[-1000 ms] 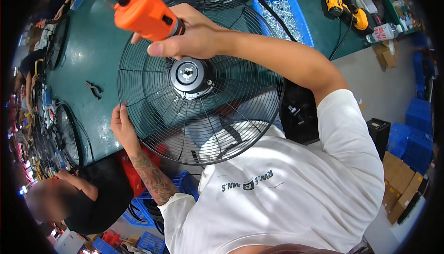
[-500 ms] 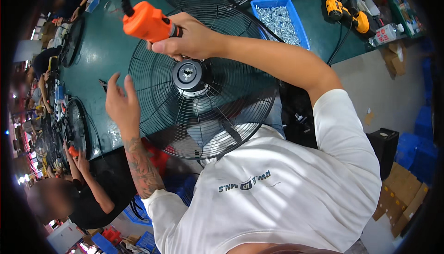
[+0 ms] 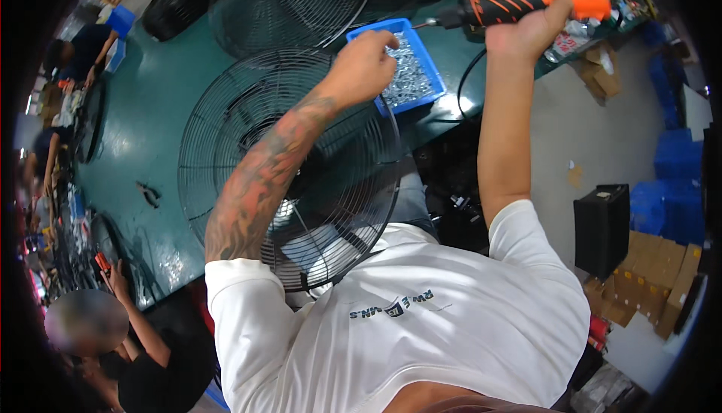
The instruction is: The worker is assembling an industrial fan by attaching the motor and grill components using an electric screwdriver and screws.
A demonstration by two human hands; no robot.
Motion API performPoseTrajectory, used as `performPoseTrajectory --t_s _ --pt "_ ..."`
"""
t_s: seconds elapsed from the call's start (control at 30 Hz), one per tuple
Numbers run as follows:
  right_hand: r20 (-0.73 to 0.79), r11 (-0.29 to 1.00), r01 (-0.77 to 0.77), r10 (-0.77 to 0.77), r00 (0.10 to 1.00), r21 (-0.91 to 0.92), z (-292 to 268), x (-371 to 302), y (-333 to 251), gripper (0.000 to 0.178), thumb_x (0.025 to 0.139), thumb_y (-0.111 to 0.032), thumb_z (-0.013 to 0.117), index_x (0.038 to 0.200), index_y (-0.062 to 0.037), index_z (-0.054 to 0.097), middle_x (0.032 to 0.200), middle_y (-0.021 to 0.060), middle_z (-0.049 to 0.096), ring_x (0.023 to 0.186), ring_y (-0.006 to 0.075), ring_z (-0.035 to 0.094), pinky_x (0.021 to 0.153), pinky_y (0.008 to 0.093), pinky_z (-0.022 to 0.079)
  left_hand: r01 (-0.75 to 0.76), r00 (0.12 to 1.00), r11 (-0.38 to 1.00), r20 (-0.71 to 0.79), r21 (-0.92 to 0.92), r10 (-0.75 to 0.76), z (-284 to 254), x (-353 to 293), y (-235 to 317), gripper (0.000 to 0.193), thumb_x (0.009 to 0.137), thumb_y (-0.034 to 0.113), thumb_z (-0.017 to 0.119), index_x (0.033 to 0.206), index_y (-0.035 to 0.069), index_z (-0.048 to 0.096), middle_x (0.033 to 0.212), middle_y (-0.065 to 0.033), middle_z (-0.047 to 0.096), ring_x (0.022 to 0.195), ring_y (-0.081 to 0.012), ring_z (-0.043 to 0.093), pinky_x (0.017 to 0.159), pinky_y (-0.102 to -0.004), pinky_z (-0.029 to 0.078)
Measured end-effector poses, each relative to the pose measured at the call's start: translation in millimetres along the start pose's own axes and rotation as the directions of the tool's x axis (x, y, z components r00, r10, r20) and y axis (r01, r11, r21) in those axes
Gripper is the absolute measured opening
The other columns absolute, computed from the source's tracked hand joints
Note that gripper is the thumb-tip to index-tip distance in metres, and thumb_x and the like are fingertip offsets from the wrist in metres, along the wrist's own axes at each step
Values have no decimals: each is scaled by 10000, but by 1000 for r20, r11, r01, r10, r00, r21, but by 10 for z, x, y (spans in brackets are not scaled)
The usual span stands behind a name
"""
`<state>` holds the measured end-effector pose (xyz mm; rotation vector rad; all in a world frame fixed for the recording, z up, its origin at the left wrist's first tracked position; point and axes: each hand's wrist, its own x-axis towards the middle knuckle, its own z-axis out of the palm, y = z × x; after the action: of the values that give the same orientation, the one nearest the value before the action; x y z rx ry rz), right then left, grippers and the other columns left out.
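My right hand point(image 3: 520, 31) is wrapped round an orange and black power screwdriver point(image 3: 496, 7), held up beyond the blue tray with its tip pointing left. My left hand point(image 3: 361, 71) reaches over the left side of the blue tray point(image 3: 427, 58), which is filled with silvery screws point(image 3: 408, 78). Its fingers are curled; anything between them is too small to make out. Below my left forearm lies a round black wire fan guard point(image 3: 203, 142), propped at the table's near edge against my body. The forearm hides most of the guard's middle.
More black fan guards point(image 3: 293, 0) lie at the back of the green table point(image 3: 128, 150). Pliers point(image 3: 148, 193) rest on the left. A person in black point(image 3: 162, 360) works at lower left. A black box point(image 3: 602, 229) and cardboard boxes point(image 3: 650, 270) stand on the right.
My right hand has carried the screwdriver from above the fan's hub to the far right. My left hand has moved from beside the guard across it to the screw tray.
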<state>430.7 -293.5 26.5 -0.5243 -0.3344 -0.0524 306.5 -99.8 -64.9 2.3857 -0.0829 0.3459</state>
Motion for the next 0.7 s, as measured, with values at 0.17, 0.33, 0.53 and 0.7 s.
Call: performPoseTrajectory --t_s 0.17,0.33,0.53,0.7 --pt "-467 980 0 -95 879 -199 -1220 199 -16 283 920 -264 675 947 -43 501 780 84 573 731 204 604 711 384 546 -103 994 980 1 172 105 166 101 3 429 885 113 611 1285 -39 571 1222 -228 618 1184 -378 589 1021 -444 474" --pt "-612 979 -89 -41 789 -181 -1998 184 294 298 907 -235 708 1000 -31 512 846 98 616 787 215 633 749 364 565 54 992 858 -124 511 11 -878 -518 -532 570 893 174 697 1401 -3 506 1380 -242 548 1293 -407 519 1095 -476 418" --pt "-411 946 -93 -47 910 -312 -2336 137 451 301 949 -180 723 1106 -61 496 906 99 637 822 224 655 803 379 580 519 854 609 -395 600 -339 -1901 -2091 -972 674 927 290 719 1443 -42 440 1353 -256 558 1259 -399 548 1045 -445 457" --pt "-474 953 -276 186 860 -127 -2465 237 389 246 996 -248 671 1066 -66 522 880 115 621 848 236 643 864 446 568 820 461 533 -310 -208 -831 -1820 -3123 -749 647 947 299 704 1423 -53 443 1033 -121 687 829 -223 716 593 -320 552"
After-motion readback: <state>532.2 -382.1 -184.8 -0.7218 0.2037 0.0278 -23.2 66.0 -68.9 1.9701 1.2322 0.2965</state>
